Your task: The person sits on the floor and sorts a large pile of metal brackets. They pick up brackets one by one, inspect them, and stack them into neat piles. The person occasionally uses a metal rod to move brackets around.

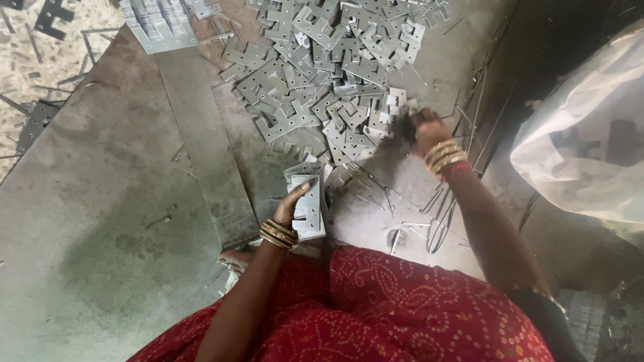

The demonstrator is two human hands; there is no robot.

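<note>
Left hand (290, 204) closed around a squared stack of flat grey hinge plates (307, 204), held upright near the lap. Right hand (421, 129) reaches to the near right edge of the loose pile of hinge plates (322, 74); fingers curled in among the pieces, contents blurred, cannot tell what they grip. Bare grey metal sheet (100, 201) lies open to the left. Translucent plastic sack (583, 141) crowds the right. Thin wire pins (436, 201) are scattered between. Plates: stamped, notched, dull.
</note>
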